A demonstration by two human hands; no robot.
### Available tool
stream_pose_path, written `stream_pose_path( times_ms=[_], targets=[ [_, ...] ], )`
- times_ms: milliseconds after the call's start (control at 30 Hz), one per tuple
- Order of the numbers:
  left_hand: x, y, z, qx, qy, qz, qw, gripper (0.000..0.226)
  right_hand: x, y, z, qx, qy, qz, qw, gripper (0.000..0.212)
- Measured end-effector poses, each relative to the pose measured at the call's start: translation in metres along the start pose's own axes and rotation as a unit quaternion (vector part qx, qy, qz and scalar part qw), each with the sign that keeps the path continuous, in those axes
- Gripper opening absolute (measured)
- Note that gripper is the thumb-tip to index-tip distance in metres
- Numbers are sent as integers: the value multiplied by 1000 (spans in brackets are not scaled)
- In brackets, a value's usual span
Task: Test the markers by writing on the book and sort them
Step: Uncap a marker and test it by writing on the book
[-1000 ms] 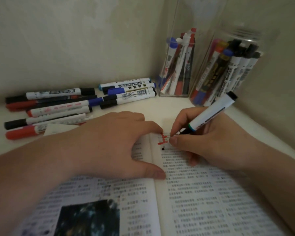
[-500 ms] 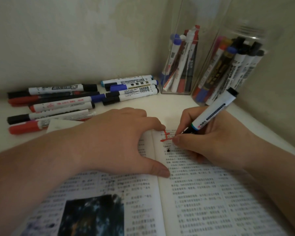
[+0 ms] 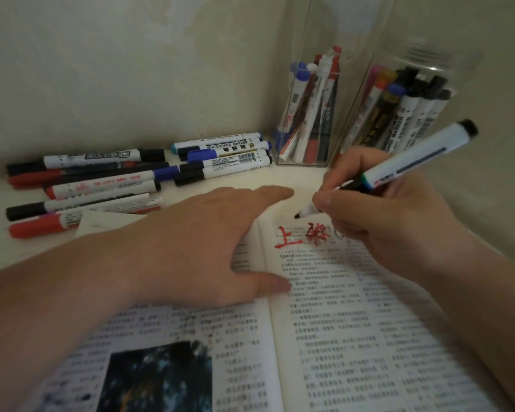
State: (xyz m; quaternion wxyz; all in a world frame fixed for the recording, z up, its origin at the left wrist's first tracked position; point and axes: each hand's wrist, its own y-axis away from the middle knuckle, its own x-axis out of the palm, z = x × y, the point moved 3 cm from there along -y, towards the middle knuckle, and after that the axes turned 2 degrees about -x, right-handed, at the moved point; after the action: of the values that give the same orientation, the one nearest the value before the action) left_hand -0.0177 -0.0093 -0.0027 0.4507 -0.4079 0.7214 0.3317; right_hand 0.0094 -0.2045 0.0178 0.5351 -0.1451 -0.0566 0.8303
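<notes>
1. The pale tabletop [image 3: 295,179] meets the wall in a corner at the back.
2. The book [image 3: 354,337] lies open on it, nearest the viewer, with printed text on both pages and a dark picture on the left page.
3. The left hand [image 3: 197,248] lies flat on the left page, fingers straight and spread, with the thumb reaching across the gutter.
4. The right hand [image 3: 393,221] rests on the right page, its fingers curled around a marker [image 3: 414,162].
5. A clear box [image 3: 324,31] and a clear jar [image 3: 422,40] stand in the corner, each holding upright markers.
6. Loose markers [image 3: 107,185] lie side by side left of the book; their caps are black, red and blue.
7. The held marker is white with a black end and is tilted, its dark tip just above red characters [image 3: 302,236] at the top of the right page. Whether it touches the paper, I cannot tell.
</notes>
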Motion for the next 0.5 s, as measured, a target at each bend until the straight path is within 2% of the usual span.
stream_pose_path(
  times_ms=[67, 133, 200, 300, 400, 500],
  targets=[
    [1, 1, 0, 19, 100, -34, 994, 63, -4, -2, -1, -17, -3, -16, 1000, 9],
    [1, 0, 0, 34, 158, -72, 984, 56, -5, 0, -3, -13, -26, -22, 999, 13],
    [2, -2, 0, 39, 170, -91, 981, 57, -6, 1, -5, 1, -73, -17, 997, 20],
    [2, -4, 0, 41, 186, -109, 976, 62, -6, 1, -5, 19, -118, -20, 993, 12],
    [1, -5, -1, 37, 205, -120, 971, 65, -4, 1, -4, 24, -92, -37, 995, 4],
    [0, -4, -2, 40, 210, -127, 969, 69, -5, 1, -3, 22, -84, -48, 995, 8]
  ],
)
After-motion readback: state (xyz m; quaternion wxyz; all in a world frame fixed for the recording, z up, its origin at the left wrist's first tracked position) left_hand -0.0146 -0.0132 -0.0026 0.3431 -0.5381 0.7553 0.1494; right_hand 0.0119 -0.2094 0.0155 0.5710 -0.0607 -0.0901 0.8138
